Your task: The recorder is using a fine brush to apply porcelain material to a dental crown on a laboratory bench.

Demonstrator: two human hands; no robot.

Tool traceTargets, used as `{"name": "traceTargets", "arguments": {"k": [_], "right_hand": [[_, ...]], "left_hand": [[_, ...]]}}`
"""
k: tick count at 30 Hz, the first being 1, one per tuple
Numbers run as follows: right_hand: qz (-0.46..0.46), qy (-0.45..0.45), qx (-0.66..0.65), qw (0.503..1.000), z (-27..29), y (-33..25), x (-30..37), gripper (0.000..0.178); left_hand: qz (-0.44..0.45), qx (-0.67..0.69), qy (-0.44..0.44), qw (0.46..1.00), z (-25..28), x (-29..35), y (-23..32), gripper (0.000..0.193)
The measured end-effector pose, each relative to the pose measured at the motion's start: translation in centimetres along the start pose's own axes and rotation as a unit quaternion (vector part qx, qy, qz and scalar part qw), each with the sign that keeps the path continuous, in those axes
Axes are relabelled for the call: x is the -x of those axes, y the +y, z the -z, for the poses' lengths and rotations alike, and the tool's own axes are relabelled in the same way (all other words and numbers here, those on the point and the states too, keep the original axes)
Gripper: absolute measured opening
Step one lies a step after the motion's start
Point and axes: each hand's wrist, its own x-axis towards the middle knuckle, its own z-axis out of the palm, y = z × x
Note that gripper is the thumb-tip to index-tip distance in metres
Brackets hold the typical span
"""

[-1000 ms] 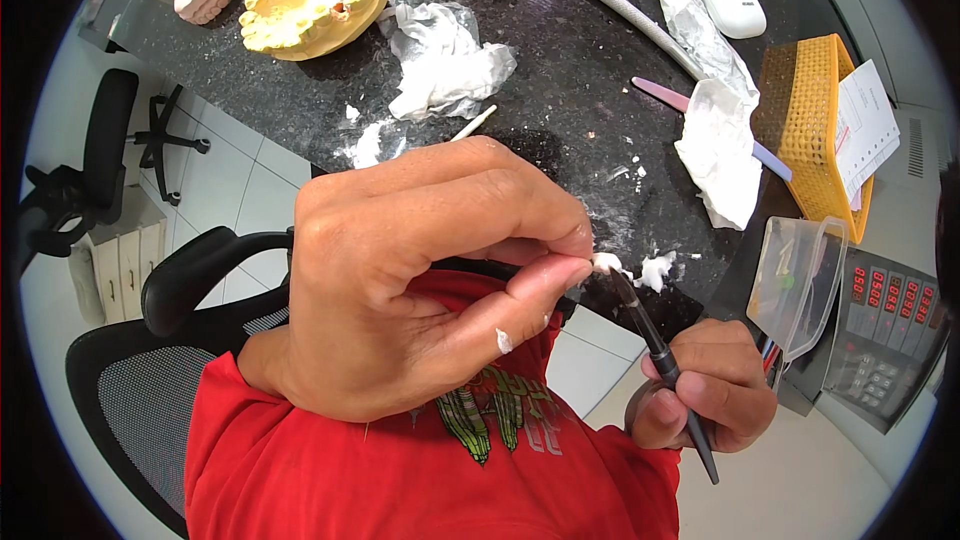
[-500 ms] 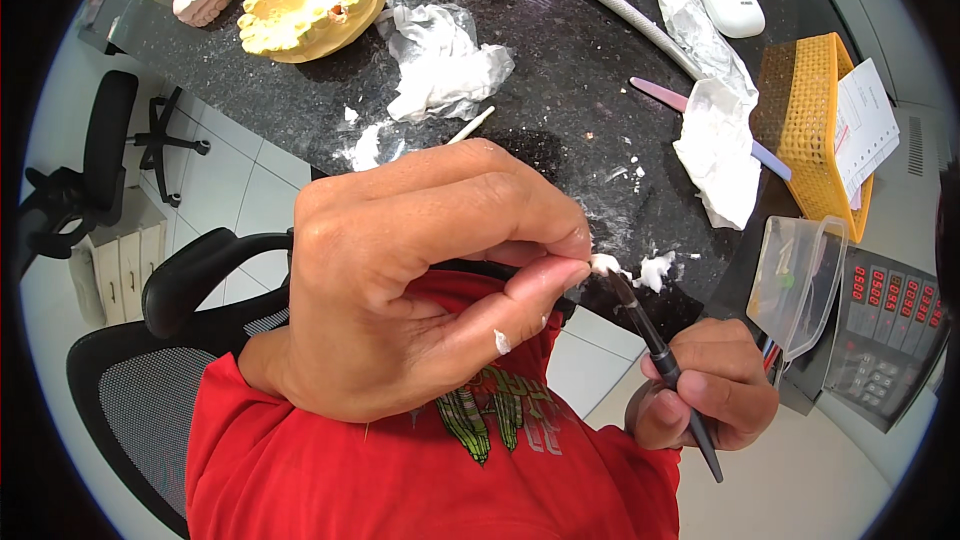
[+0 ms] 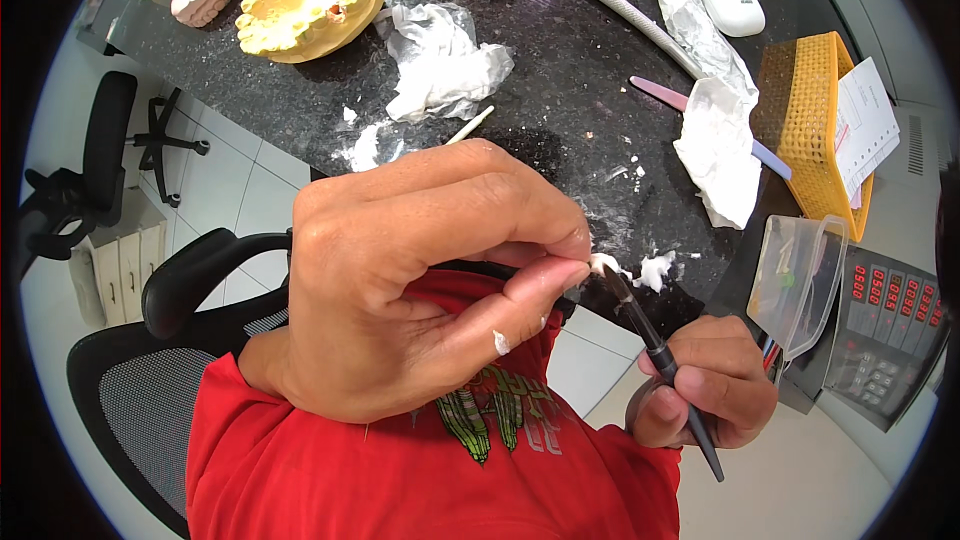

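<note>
the left hand has its thumb and forefinger pinched together on a small white piece, which pokes out just past the fingertips, on the side facing the right hand. the right hand is curled closed around a dark-handled brush, gripping it below the ferrule; the bristles slant up to the white piece, seemingly touching it. a white smear marks the left thumb. beyond the left hand, crumpled white tissue lies on the dark speckled counter.
</note>
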Motion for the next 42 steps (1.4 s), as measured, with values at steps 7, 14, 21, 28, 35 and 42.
{"name": "traceTargets", "arguments": {"k": [7, 14, 21, 28, 35, 42], "right_hand": [[-0.005, 0.009, -0.014, 1.000, 0.42, 0.01, 0.17, 0.031], [-0.014, 0.008, -0.028, 0.999, 0.27, 0.09, 0.08, 0.033], [-0.011, 0.009, -0.024, 1.000, 0.11, 0.13, 0.11, 0.031], [-0.012, 0.016, -0.038, 0.999, 0.22, 0.13, 0.04, 0.031], [-0.007, 0.012, -0.034, 0.999, -0.10, 0.14, 0.00, 0.030], [-0.010, 0.025, -0.041, 0.999, 0.12, 0.20, 0.10, 0.029]], "left_hand": [[-0.001, -0.001, -0.001, 1.000, 0.00, -0.06, 0.05, 0.010], [0.003, 0.005, -0.003, 1.000, 0.06, 0.02, -0.08, 0.010], [-0.004, 0.000, -0.009, 1.000, 0.15, -0.01, -0.13, 0.011], [-0.006, -0.004, -0.013, 1.000, 0.18, -0.06, -0.05, 0.012], [-0.001, 0.005, -0.008, 1.000, 0.12, 0.06, -0.10, 0.012], [-0.001, 0.003, -0.006, 1.000, 0.09, 0.03, -0.08, 0.011]]}}
